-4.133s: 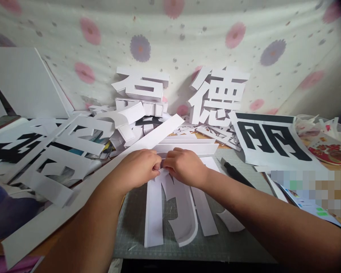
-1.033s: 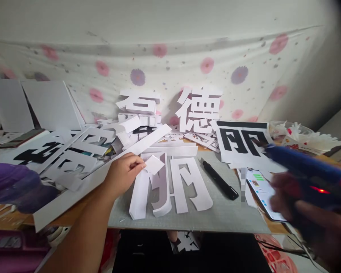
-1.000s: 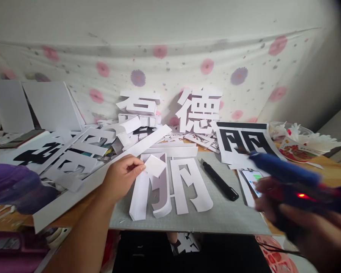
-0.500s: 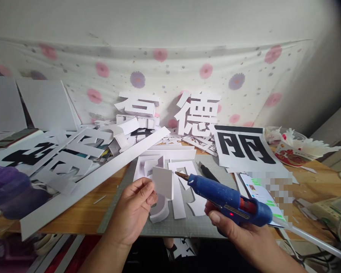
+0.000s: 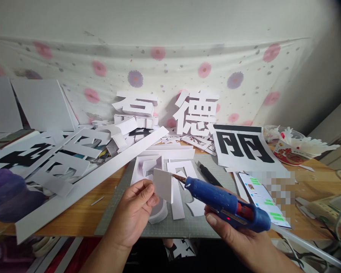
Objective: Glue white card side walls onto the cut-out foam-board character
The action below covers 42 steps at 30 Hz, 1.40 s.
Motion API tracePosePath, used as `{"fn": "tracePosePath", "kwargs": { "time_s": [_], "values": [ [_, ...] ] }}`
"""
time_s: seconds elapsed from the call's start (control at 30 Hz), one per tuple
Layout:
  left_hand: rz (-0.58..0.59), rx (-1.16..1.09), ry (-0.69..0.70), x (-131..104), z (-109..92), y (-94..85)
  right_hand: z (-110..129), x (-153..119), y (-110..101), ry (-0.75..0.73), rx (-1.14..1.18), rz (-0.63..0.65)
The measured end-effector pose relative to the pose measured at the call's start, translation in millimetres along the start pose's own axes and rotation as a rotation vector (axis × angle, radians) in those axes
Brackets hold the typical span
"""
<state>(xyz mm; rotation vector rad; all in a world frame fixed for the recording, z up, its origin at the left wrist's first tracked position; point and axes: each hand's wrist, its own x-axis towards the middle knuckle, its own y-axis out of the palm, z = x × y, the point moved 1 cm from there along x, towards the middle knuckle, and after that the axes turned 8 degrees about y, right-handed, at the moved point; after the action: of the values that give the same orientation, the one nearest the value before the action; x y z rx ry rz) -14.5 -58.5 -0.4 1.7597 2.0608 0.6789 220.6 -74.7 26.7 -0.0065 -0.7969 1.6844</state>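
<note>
Gripping a blue glue gun [image 5: 227,203], the right hand [image 5: 241,239] touches its nozzle to a white foam-board piece [image 5: 163,184] pinched by the left hand [image 5: 133,212] above the grey gridded cutting mat [image 5: 187,225], floral cloth [image 5: 108,72] behind.

Glue gun [image 5: 227,204]: blue plastic body, slight sheen; nozzle [image 5: 179,178] looks like dull coppery metal. Small card piece [image 5: 163,184] in left hand [image 5: 133,214]: white, matt, stiff like foam board or thick paper. Cut-out letters [image 5: 199,113] at the back: same matt white board. Cutting mat [image 5: 187,225]: grey-green, matt, gridded. Tabletop [image 5: 74,220]: light wood, smooth. Printed sheet [image 5: 246,146]: thin paper, black ink. Backdrop cloth [image 5: 159,60]: soft fabric with flower print, creased. Phone [image 5: 263,200]: glossy screen.
</note>
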Motion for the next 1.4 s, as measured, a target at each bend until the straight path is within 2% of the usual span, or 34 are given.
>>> {"fn": "tracePosePath", "kwargs": {
  "time_s": [0.37,0.77,1.07,1.4],
  "values": [
    [-0.037,-0.022,-0.027,0.1,0.9,0.1,3.0,0.4,-1.5,0.008,0.023,0.028],
    [-0.027,-0.046,0.014,-0.1,-0.9,1.2,1.7,-6.8,-0.1,0.049,-0.062,0.082],
    [-0.014,-0.072,0.022,0.6,-2.3,0.9,0.3,-10.0,1.5,0.079,-0.008,0.093],
    [-0.054,-0.091,0.012,-0.5,-6.4,2.7,9.3,-8.8,4.0,0.017,0.024,0.097]
  ]
}}
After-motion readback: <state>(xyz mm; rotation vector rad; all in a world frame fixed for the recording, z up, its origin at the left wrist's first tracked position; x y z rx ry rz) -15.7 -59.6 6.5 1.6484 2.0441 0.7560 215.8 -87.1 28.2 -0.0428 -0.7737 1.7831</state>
